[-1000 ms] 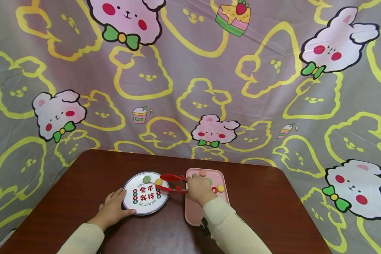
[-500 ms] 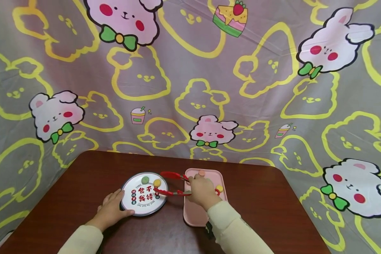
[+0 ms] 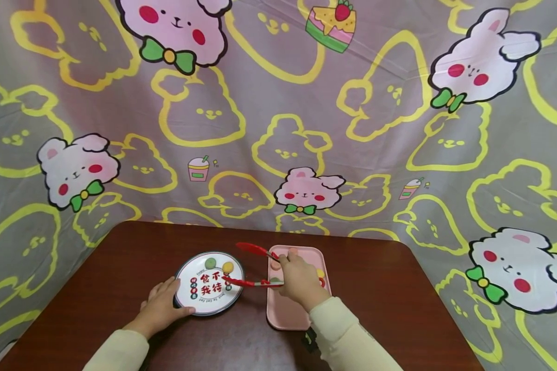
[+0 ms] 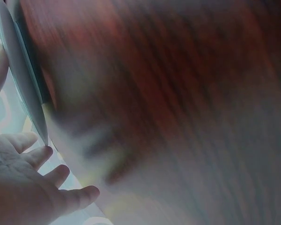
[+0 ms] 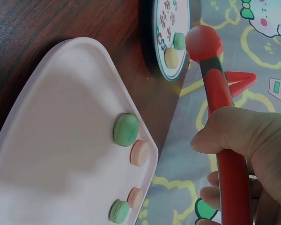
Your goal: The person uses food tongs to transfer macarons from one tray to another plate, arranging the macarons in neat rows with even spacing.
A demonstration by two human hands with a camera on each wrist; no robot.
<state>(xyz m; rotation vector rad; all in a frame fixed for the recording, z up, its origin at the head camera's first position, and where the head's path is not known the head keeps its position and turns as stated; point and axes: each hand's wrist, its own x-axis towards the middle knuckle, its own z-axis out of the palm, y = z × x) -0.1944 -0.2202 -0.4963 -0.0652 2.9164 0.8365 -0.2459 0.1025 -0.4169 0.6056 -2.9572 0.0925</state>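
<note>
My left hand (image 3: 160,308) rests at the left rim of a round white plate (image 3: 209,304) with red lettering, its fingers mostly straight and touching the edge. On the plate lie a green macaron (image 3: 211,263) and a yellow macaron (image 3: 228,267). My right hand (image 3: 301,278) holds red-tipped tongs (image 5: 234,187) above a pink tray (image 3: 288,314). The tongs' arms are spread apart, with nothing between them, and point left toward the plate. In the right wrist view, green macarons (image 5: 126,130) and pink macarons (image 5: 140,153) lie along one side of the tray.
Both dishes stand on a dark reddish-brown table (image 3: 376,309), a narrow strip of wood between them. A yellow macaron (image 3: 321,273) lies at the tray's right side, partly behind my right hand. A patterned curtain (image 3: 371,154) hangs behind the table.
My right hand has drawn right over the tray, and the tongs' arms have spread wider, away from the yellow macaron on the plate. My left hand stays at the plate's rim.
</note>
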